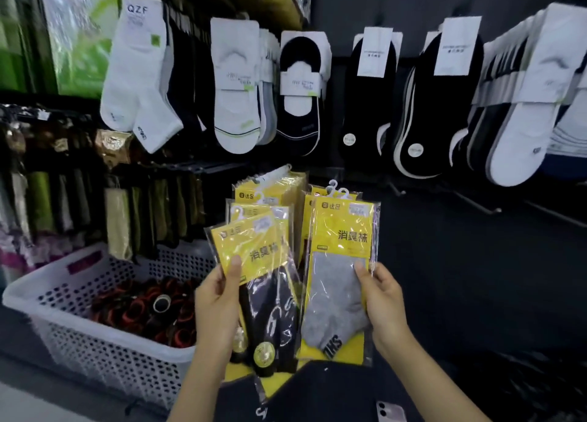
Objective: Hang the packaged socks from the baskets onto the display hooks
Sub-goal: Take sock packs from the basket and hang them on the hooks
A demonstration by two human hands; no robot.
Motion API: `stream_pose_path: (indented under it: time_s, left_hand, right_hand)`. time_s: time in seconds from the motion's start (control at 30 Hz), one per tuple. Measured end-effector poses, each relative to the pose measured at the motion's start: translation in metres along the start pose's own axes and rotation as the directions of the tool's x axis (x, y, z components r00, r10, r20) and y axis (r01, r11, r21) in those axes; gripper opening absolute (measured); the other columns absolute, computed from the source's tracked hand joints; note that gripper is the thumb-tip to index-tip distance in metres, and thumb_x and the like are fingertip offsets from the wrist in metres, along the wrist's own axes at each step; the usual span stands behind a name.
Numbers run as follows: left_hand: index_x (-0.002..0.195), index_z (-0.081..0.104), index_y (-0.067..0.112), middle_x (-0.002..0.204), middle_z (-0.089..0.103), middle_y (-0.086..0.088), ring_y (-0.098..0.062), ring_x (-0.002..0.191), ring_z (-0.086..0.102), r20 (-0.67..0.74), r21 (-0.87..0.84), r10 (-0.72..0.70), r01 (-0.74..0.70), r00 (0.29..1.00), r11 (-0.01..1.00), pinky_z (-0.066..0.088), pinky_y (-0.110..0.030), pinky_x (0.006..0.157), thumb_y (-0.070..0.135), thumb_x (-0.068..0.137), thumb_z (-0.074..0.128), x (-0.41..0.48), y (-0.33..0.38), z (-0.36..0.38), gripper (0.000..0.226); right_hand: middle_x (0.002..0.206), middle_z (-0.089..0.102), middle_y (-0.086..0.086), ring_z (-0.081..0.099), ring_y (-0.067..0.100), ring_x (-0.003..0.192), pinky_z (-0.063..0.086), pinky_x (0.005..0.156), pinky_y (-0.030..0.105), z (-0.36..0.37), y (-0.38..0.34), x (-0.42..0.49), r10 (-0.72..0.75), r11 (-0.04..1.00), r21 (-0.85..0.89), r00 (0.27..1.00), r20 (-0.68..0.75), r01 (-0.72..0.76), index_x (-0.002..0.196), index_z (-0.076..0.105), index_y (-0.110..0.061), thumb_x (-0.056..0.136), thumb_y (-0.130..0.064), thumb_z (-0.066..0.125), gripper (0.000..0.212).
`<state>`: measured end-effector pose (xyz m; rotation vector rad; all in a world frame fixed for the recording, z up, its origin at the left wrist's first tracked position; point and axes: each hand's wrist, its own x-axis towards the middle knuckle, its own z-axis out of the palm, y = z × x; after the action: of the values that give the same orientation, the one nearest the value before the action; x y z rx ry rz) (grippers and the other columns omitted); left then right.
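Observation:
My left hand (219, 307) grips a fanned bunch of yellow sock packages with dark socks (254, 262), thumb on the front card. My right hand (382, 304) holds a yellow package with a grey sock (341, 272) by its right edge, with more packages stacked behind it. White plastic hangers stick up from the package tops. Behind them, more yellow packages (273, 189) hang on a low display hook. Bare hooks (476, 204) jut from the dark wall at the right.
A white perforated basket (104, 348) at the lower left holds red and black rolled items. Rows of white and black socks (301, 94) hang on the wall above. Dark packaged goods hang at the left. A phone (390, 412) lies at the bottom edge.

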<state>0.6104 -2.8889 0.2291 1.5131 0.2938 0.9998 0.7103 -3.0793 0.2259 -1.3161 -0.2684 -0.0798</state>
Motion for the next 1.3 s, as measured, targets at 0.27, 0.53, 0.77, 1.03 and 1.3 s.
stream_pose_path:
  time_s: [0.27, 0.53, 0.77, 1.03, 1.3]
  left_hand:
    - [0.052, 0.045, 0.029, 0.047, 0.032, 0.012, -0.002, 0.045, 0.029, -0.055, 0.014, 0.054, -0.054, 0.997, 0.998, 0.027, -0.016, 0.049, 0.051, 0.087, 0.051, 0.019, 0.003, -0.020, 0.041]
    - [0.081, 0.066, 0.015, 0.073, 0.054, -0.004, -0.013, 0.069, 0.047, -0.001, -0.038, -0.005, 0.005, 1.000, 0.999, 0.037, -0.022, 0.062, 0.050, 0.086, 0.053, 0.019, -0.008, -0.021, 0.038]
    - [0.090, 0.069, 0.025, 0.084, 0.072, 0.021, 0.012, 0.075, 0.063, 0.047, -0.140, -0.051, 0.057, 0.998, 0.989, 0.043, 0.001, 0.060, 0.037, 0.090, 0.056, 0.011, -0.004, -0.006, 0.017]
    - [0.097, 0.070, 0.021, 0.090, 0.075, 0.007, -0.004, 0.083, 0.071, 0.113, -0.243, -0.117, 0.142, 0.987, 0.960, 0.050, -0.007, 0.061, 0.036, 0.080, 0.065, 0.000, 0.000, 0.009, 0.023]
    - [0.078, 0.070, 0.022, 0.079, 0.069, 0.000, -0.012, 0.083, 0.065, 0.112, -0.166, -0.139, 0.157, 0.984, 0.974, 0.047, -0.021, 0.075, 0.056, 0.084, 0.047, 0.002, -0.001, 0.004, 0.041]
  right_hand:
    - [0.079, 0.070, 0.004, 0.066, 0.015, 0.071, 0.055, 0.064, 0.029, 0.018, 0.018, 0.054, 0.075, 0.988, -0.130, 0.993, -0.091, -0.087, 0.080, 0.065, -0.013, 0.091, -0.023, 0.063, 0.015]
    - [0.097, 0.068, 0.008, 0.064, 0.023, 0.086, 0.053, 0.087, 0.038, 0.021, 0.040, 0.101, 0.275, 0.947, -0.060, 0.896, -0.348, -0.314, 0.091, 0.066, -0.010, 0.082, -0.030, 0.074, 0.023]
    - [0.105, 0.068, 0.011, 0.064, 0.024, 0.097, 0.053, 0.090, 0.038, 0.025, 0.022, 0.047, 0.214, 0.968, -0.095, 0.961, -0.173, -0.233, 0.101, 0.063, -0.012, 0.092, -0.025, 0.062, 0.017]
    - [0.098, 0.070, 0.004, 0.066, 0.011, 0.089, 0.054, 0.077, 0.019, 0.051, -0.013, -0.024, 0.096, 0.986, -0.157, 0.964, 0.249, -0.057, 0.105, 0.065, -0.008, 0.082, -0.021, 0.072, 0.027]
    - [0.093, 0.072, 0.009, 0.067, 0.019, 0.084, 0.054, 0.082, 0.031, 0.030, -0.014, -0.024, 0.186, 0.983, -0.034, 0.961, 0.205, -0.183, 0.099, 0.065, -0.006, 0.087, -0.017, 0.066, 0.017]
